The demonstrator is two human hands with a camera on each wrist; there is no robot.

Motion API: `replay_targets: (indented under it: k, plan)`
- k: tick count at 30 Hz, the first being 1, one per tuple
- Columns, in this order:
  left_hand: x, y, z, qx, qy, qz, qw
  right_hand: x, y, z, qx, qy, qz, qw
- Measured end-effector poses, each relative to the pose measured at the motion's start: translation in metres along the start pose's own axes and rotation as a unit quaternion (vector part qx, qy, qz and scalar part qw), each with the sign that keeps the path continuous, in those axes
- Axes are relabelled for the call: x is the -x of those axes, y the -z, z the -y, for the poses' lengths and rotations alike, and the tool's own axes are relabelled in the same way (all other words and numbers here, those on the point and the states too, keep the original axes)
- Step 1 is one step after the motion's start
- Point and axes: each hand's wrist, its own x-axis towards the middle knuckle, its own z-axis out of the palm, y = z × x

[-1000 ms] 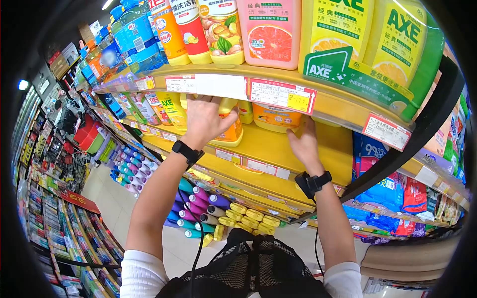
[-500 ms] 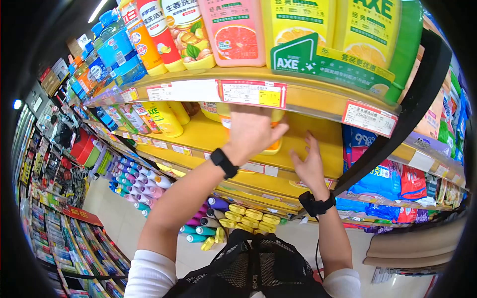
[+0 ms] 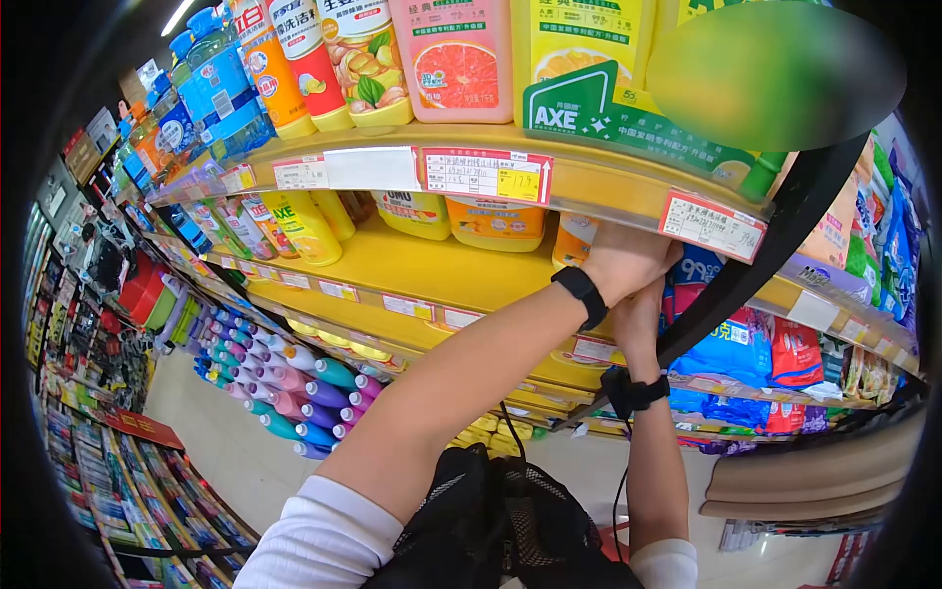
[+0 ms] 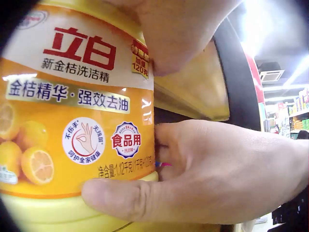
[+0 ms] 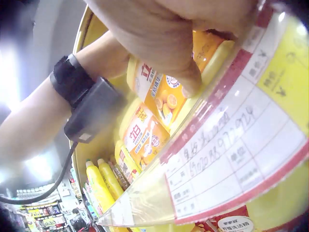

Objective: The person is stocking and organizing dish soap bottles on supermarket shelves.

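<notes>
At the right end of the yellow middle shelf (image 3: 412, 270), both hands hold an orange and yellow dish soap bottle (image 4: 72, 111). My left hand (image 3: 628, 263) reaches across from the left and grips the bottle's upper part; its fingertips are hidden. Below it, my right hand (image 3: 640, 312) holds the bottle's lower side. Its thumb (image 4: 116, 195) lies across the front near the yellow base. In the head view, the left hand covers much of the bottle. To its left stand another orange-labelled bottle (image 3: 496, 224) and a yellow OMO bottle (image 3: 412, 211).
Overhanging the hands is an upper shelf with price tags (image 3: 711, 224) and large bottles, including a pink one (image 3: 456, 64). A black post (image 3: 785, 245) rises close to the right hand. Bagged goods (image 3: 731, 344) lie beyond it. Coloured bottles (image 3: 319, 402) stand low down.
My left hand has moved right along the shelf with the bottle to the shelf's right end. My right hand, empty half a second ago, now holds the bottle's lower side.
</notes>
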Motion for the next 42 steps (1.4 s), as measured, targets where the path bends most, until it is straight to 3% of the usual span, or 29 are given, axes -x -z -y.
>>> replay_targets:
  k: [4,7,10,12,13,17,18,21,23,28,31,35,42]
  plan:
    - [-0.007,-0.007,0.007,0.09,0.035,0.004,0.995,-0.01,-0.006,-0.002,0.004,-0.074,-0.003,0.997]
    - [-0.013,-0.007,0.013,0.122,0.053,0.017,0.991,-0.021,-0.017,-0.036,0.044,0.031,-0.01,0.998]
    - [-0.013,-0.01,0.019,0.13,0.056,-0.003,0.99,-0.024,-0.022,-0.042,0.072,0.064,-0.021,0.995]
    - [-0.01,-0.006,0.017,0.123,0.064,-0.004,0.99,-0.021,-0.026,-0.052,0.044,0.027,-0.009,0.999]
    - [-0.004,-0.001,0.017,0.113,0.075,0.039,0.99,-0.02,-0.026,-0.058,0.03,0.011,-0.004,0.999]
    - [0.04,0.048,0.027,-0.009,-0.048,0.107,0.993,-0.008,-0.015,-0.056,0.046,-0.055,0.072,0.995]
    - [0.056,0.061,0.033,-0.029,-0.063,0.118,0.991,-0.002,-0.017,-0.044,0.047,-0.022,-0.006,0.999]
    - [0.107,0.102,0.068,-0.099,-0.056,0.144,0.983,0.0,-0.02,-0.066,0.035,-0.06,0.004,0.998]
    - [0.14,0.13,0.099,-0.117,0.014,0.19,0.975,0.0,-0.023,-0.069,0.055,-0.079,0.006,0.995]
    - [0.207,0.184,0.17,-0.181,0.134,0.135,0.965,0.005,-0.024,-0.048,0.112,-0.08,-0.021,0.99]
    - [0.222,0.205,0.193,-0.131,0.185,0.157,0.961,0.008,-0.028,-0.038,0.14,-0.09,-0.042,0.985]
    - [0.238,0.201,0.199,-0.175,0.094,0.069,0.978,0.008,-0.027,-0.045,0.106,-0.093,-0.065,0.988]
    - [0.242,0.199,0.202,-0.175,0.097,0.035,0.979,-0.001,-0.024,-0.052,0.071,-0.134,-0.088,0.984]
